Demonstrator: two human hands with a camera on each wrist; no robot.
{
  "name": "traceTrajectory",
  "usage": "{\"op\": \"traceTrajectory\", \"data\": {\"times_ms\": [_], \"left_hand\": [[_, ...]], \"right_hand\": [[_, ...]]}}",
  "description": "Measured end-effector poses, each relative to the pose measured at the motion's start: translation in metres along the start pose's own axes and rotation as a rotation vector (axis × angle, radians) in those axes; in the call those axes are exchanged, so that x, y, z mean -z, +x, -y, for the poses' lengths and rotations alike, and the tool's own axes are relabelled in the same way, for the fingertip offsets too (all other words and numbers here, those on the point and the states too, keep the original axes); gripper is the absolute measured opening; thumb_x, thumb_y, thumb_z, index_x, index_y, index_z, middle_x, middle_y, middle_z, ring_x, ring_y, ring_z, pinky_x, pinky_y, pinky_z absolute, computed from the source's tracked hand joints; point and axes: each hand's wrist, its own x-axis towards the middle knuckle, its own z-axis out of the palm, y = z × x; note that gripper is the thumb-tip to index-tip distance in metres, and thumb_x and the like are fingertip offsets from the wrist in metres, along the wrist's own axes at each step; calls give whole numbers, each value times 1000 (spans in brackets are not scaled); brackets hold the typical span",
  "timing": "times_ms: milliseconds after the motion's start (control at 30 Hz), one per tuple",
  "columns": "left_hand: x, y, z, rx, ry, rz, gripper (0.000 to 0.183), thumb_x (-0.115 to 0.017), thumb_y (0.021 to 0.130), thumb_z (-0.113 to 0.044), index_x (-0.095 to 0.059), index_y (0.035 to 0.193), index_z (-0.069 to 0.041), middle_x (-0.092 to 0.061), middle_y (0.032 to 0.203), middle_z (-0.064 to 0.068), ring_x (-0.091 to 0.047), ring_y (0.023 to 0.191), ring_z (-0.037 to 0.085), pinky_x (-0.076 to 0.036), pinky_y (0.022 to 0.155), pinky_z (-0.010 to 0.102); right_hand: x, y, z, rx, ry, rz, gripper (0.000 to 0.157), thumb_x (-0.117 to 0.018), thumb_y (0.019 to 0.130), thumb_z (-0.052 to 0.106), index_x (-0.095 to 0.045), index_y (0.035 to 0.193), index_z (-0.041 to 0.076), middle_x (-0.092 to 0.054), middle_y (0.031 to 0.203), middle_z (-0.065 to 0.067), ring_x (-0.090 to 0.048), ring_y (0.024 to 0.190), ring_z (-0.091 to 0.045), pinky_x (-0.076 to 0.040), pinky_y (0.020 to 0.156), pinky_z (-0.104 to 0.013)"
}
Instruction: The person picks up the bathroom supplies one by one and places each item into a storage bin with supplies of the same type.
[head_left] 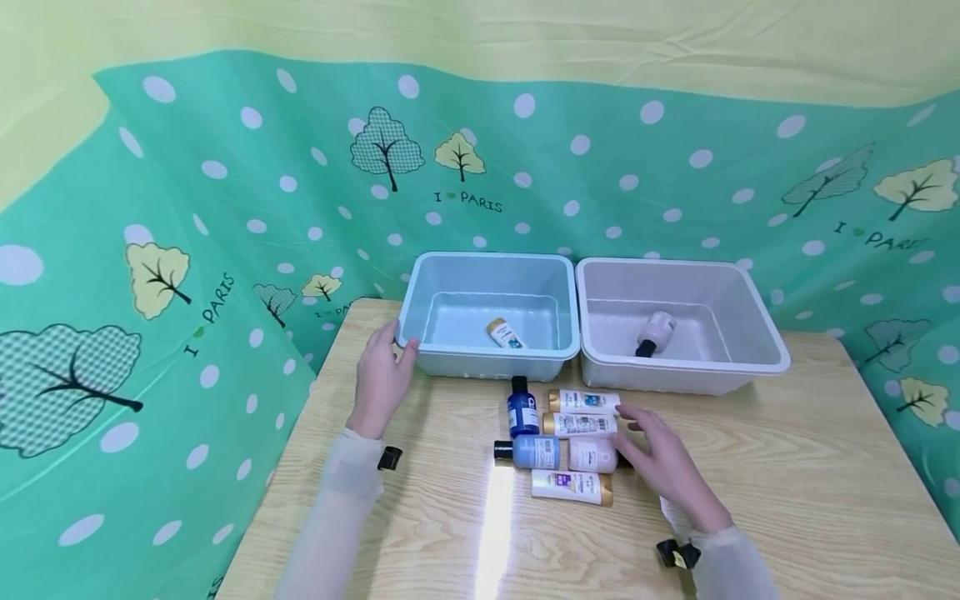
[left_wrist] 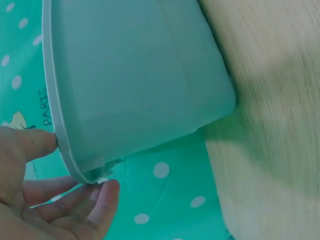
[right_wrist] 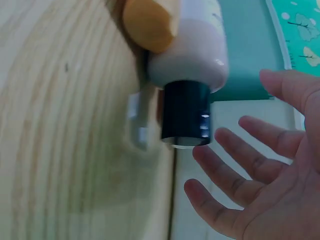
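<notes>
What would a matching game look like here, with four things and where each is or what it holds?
1. Left hand
2. Right hand
3. Dark blue bottle
4. Pale bin

A. Contains one black-capped bottle
B. On the table, near the front of the blue bin
C. At the blue bin's left rim
D. To the right of the grouped bottles

Pairs: 1-C, 2-D, 3-B, 4-A

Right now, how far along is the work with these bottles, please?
Apparently done: one white bottle lies in the blue bin, one pink bottle in the pinkish-grey bin. In hand: the left hand holds the blue bin at one corner; the right hand is beside the bottles on the table but grips none. Apparently left: those six bottles, lying outside both bins.
</notes>
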Motion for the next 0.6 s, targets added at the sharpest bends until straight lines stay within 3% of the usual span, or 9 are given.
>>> {"op": "traceTrajectory", "data": {"times_ms": [100, 333, 600], "left_hand": [[0, 2, 2, 33, -79, 1, 51, -62, 101, -21, -47, 142, 7, -55, 132, 24, -57, 118, 34, -57, 86, 44], [2, 5, 3, 85, -149, 29, 51, -64, 100, -20, -49, 143, 5, -55, 133, 24, -56, 117, 35, -58, 87, 42], [4, 4, 2, 109, -173, 45, 53, -63, 101, -23, -48, 143, 4, -54, 133, 23, -57, 117, 36, -57, 87, 43]], "right_hand": [[-1, 6, -6, -17, 0, -2, 52, -62, 101, 21, -45, 144, -2, -50, 138, -26, -57, 114, -44, -51, 91, -59], [2, 26, -17, -8, 17, 54, 54, -61, 101, 15, -40, 146, -7, -45, 140, -31, -57, 112, -46, -51, 91, -58], [3, 45, -29, -57, 9, 117, 49, -61, 100, 13, -47, 144, -3, -61, 122, -20, -61, 102, -32, -53, 85, -50]]}}
